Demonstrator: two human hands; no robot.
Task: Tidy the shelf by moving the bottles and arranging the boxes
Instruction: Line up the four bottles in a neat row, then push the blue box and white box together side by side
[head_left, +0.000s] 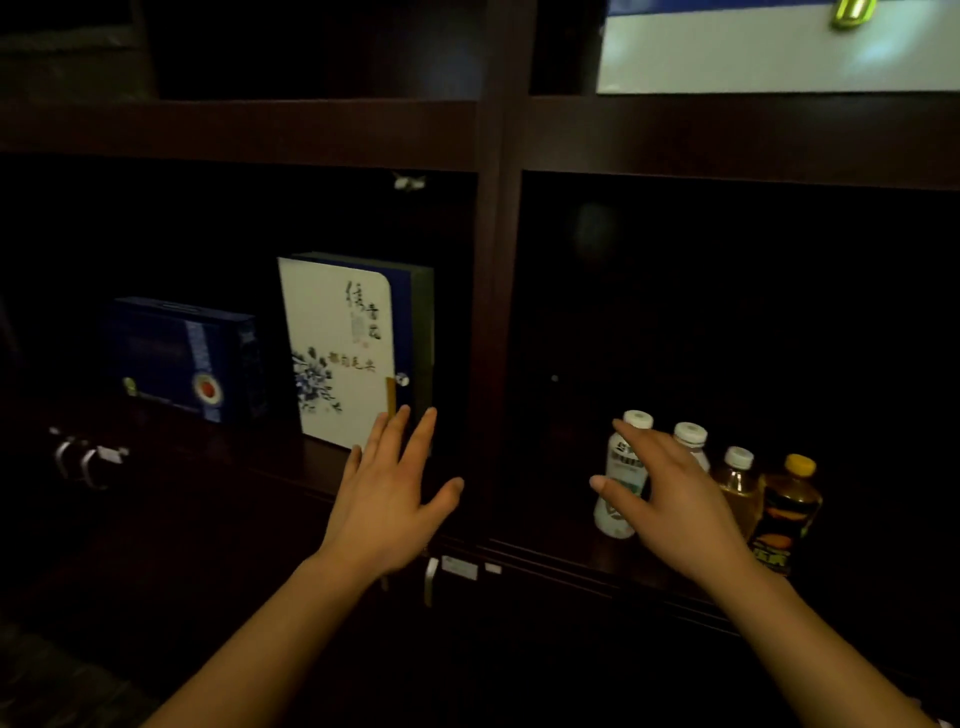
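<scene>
A white box with blue flowers (337, 348) stands upright in the left shelf compartment, with a dark blue box (187, 358) to its left. My left hand (389, 493) is spread open just below the white box's lower right corner, holding nothing. In the right compartment several bottles stand in a row: a white bottle (621, 478), a second white-capped bottle (691, 441), a clear bottle of yellow liquid (735, 480) and a dark bottle with a yellow cap (789, 512). My right hand (675, 509) hovers open in front of the white bottles, partly covering them.
A dark wooden upright (493, 312) divides the two compartments. Cabinet doors with metal handles (430, 582) (78, 460) lie below the shelf. A white board (779, 52) fills the upper right compartment. The backs of both compartments are dark.
</scene>
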